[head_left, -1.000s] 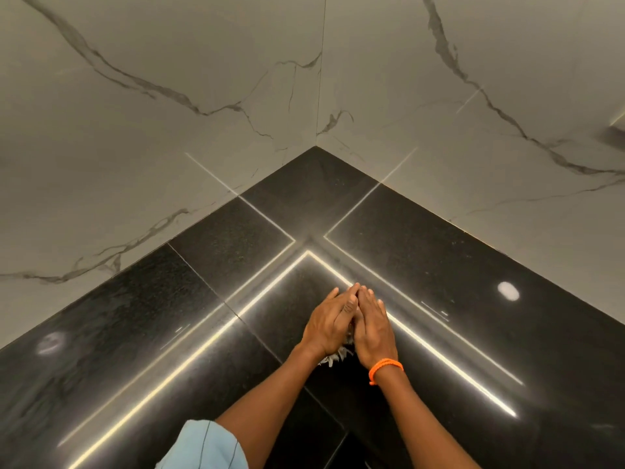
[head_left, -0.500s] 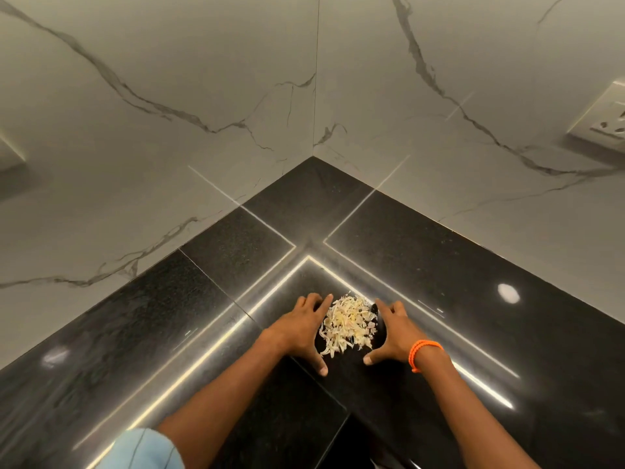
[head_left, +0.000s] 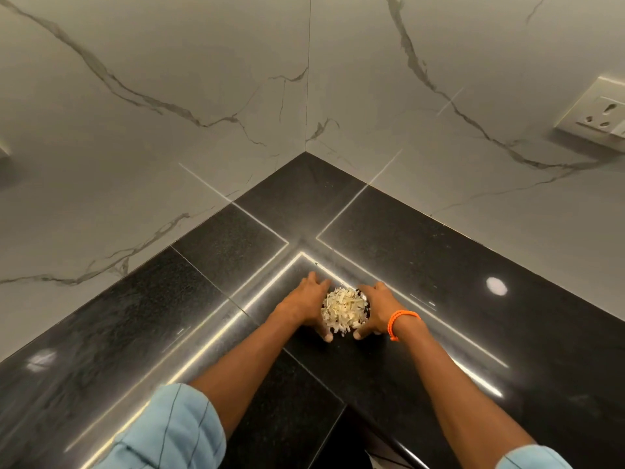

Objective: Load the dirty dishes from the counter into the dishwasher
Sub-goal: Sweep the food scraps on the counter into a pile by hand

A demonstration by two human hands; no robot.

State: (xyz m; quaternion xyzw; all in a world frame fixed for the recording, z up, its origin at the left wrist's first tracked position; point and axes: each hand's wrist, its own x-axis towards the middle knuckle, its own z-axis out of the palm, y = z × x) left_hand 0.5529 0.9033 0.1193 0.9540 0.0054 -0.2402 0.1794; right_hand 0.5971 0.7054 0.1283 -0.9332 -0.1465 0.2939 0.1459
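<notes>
- Nearest you: your two forearms run up from the bottom edge, rolled light-blue sleeves at the elbows, and angle in toward one spot on the glossy black granite countertop (head_left: 135,333).
- Your left hand (head_left: 304,304) lies on the left side of the small heap of pale, shredded food scraps (head_left: 345,309), fingers fairly straight and pressed to the stone, thumb tip down at the near edge of the heap. It's cupping, not gripping.
- Your right hand (head_left: 373,311), the one with the orange cord bracelet (head_left: 402,321), mirrors it on the right side, thumb tip down at the near edge too.
- So the key relation: the heap sits dead between both palms, touching or just about, roughly round with no real long axis, and neither hand is closer than the other. I'd guess a scoop from both sides is next, and loose bits could slip out through the near gap between your thumbs.
- No dishes or dishwasher in view, so the actual loading looks not yet begun.
- Farther back: the counter's inside corner, then the white grey-veined marble walls (head_left: 169,130), with a white wall socket (head_left: 598,113) far right.
</notes>
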